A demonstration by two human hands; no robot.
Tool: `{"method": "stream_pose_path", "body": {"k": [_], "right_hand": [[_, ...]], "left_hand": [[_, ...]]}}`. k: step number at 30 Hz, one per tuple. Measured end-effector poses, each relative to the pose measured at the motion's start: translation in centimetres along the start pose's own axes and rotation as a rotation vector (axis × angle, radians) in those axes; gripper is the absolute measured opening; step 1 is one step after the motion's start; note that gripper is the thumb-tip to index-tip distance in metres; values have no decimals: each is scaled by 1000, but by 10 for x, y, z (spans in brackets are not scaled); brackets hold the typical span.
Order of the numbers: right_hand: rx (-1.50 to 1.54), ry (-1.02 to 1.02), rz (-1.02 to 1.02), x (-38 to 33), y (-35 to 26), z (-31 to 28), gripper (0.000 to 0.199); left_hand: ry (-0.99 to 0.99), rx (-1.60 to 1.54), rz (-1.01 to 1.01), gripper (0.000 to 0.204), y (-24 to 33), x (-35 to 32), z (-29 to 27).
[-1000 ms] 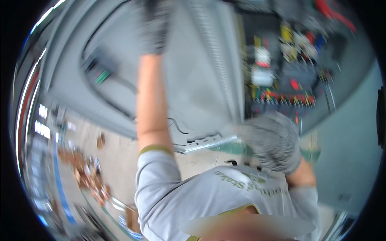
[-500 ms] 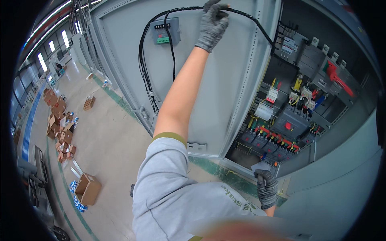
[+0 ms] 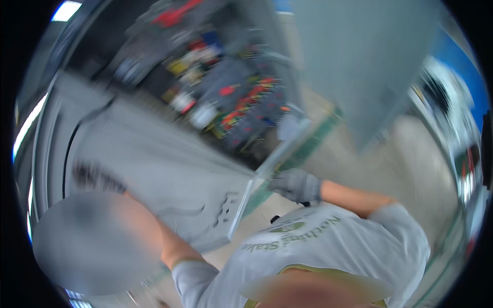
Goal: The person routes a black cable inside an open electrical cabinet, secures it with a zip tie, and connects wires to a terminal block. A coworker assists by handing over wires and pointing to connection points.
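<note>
My left hand, in a dark grey glove, is in front of the grey cabinet door at the left. Motion smears its fingers, so its grip does not show. A black cable curves down the door close to that hand. My right hand, in a grey knit glove, is in front of my chest, below the cabinet's lower edge. Its fingers look curled in; what they hold, if anything, is hidden.
The electrical cabinet stands before me, with blurred breakers and coloured wires inside. A grey-green panel rises at the right. A green floor stripe runs past the cabinet's base.
The view has swung to the right, so the cabinet now appears further left and tilted. My left hand, earlier at the cable high on the door, appears lower; my right hand is nearer my chest.
</note>
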State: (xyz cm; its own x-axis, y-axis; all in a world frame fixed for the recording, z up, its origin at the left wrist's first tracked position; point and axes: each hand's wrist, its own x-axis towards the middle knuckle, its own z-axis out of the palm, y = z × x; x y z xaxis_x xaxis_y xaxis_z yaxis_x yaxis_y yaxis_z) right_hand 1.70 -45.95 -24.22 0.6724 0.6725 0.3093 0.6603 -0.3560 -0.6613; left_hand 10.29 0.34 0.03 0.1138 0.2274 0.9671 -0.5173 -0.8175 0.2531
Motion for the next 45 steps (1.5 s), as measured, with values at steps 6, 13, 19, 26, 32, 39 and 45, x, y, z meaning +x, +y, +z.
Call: {"method": "stream_pose_path", "body": {"k": [6,13,19,26,32,39,45], "right_hand": [[-25,228,317,-42,-27,48,21],[-42,256,739,-119,-85,52,24],[-204,363,1011,-208,-84,53,21],[-252,652,1013,-353,-85,36,25],[-118,1059,1189,-553,-105,12,24],[268,1620,1217,-726,-128,-64,25],[424,1887,1110,-825,-79,-156,30]], "left_hand": [[-274,-425,-200,28,65,-150,74],[-1250,-879,87,22,168,-385,86],[-1609,-1141,110,19,315,-413,59],[-1703,-1234,200,18,416,-459,100],[-1840,-1135,237,18,593,-504,110],[-1990,-1266,164,21,763,-566,128],[-2181,-1316,-560,21,830,-646,209]]}}
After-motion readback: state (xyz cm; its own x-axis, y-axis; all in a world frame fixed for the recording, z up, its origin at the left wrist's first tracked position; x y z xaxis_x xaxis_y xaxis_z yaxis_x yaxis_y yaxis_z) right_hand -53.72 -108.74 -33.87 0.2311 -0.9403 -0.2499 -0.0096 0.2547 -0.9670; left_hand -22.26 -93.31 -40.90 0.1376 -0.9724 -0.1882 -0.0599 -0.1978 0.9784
